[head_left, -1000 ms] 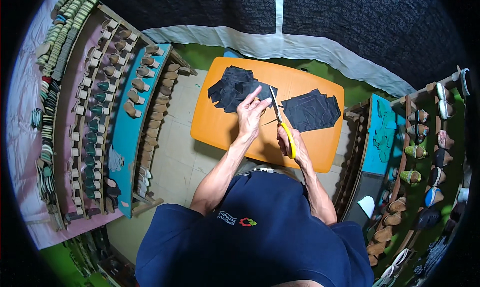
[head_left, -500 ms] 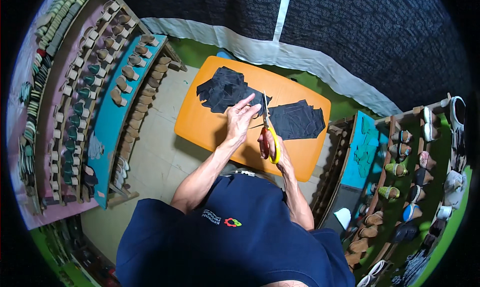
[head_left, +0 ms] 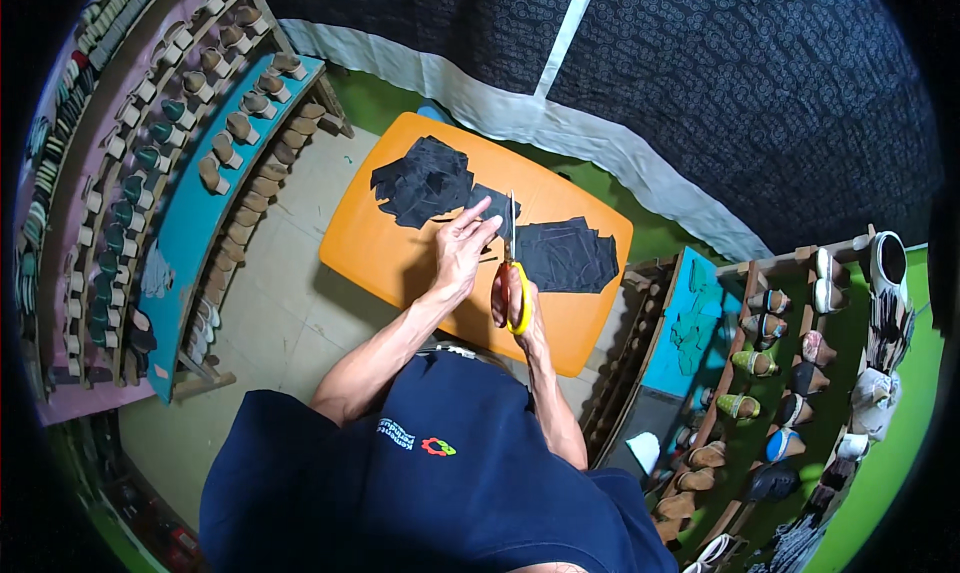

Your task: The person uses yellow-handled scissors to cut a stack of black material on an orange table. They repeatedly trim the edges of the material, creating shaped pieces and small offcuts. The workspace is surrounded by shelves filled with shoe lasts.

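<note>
Over the orange table [head_left: 375, 243], my left hand [head_left: 462, 248] pinches a small piece of black fabric [head_left: 490, 199] between thumb and fingers. Just to its right, my right hand [head_left: 517, 303] is closed around the red and yellow handles of a pair of scissors [head_left: 520, 315]. The blades point away from me and lie along the fabric piece's right edge. A loose heap of black fabric pieces [head_left: 422, 181] lies at the table's far left. On the right side rests a flatter stack of black fabric [head_left: 566, 256], beside the scissors.
Left of me, racks of shoe lasts stand around a blue shelf board [head_left: 205, 235]. At right, another rack holds shoes [head_left: 752, 363] and a blue board with green scraps [head_left: 697, 318]. A dark patterned curtain [head_left: 720, 103] with a white lower band hangs behind the table.
My view has shifted, so the table and hands appear slightly further left. The scissor blades look closer together than before. Both hands keep their hold on the fabric piece and the scissors.
</note>
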The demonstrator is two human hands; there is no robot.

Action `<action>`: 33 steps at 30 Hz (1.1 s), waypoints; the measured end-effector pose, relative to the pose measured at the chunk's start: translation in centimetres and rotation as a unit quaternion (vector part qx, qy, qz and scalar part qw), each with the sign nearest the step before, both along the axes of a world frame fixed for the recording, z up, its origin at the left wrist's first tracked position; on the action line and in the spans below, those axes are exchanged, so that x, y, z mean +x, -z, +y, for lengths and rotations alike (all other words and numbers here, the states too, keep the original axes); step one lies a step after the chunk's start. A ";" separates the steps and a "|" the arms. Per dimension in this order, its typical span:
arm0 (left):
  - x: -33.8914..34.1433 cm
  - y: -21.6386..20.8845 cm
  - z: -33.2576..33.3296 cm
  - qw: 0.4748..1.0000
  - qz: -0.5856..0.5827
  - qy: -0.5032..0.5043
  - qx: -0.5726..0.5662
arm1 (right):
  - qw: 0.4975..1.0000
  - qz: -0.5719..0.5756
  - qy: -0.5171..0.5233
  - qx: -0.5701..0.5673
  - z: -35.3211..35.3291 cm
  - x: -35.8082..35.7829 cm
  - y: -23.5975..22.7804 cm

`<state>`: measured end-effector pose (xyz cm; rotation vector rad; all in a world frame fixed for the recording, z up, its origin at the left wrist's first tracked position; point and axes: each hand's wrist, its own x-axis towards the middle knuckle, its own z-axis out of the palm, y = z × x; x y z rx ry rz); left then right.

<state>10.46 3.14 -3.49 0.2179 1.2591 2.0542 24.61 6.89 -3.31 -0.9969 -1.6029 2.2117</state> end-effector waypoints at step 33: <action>-4.5 0.3 -2.5 0.985 0.093 0.139 0.044 | 0.999 -0.035 0.039 -0.009 -2.0 1.5 1.9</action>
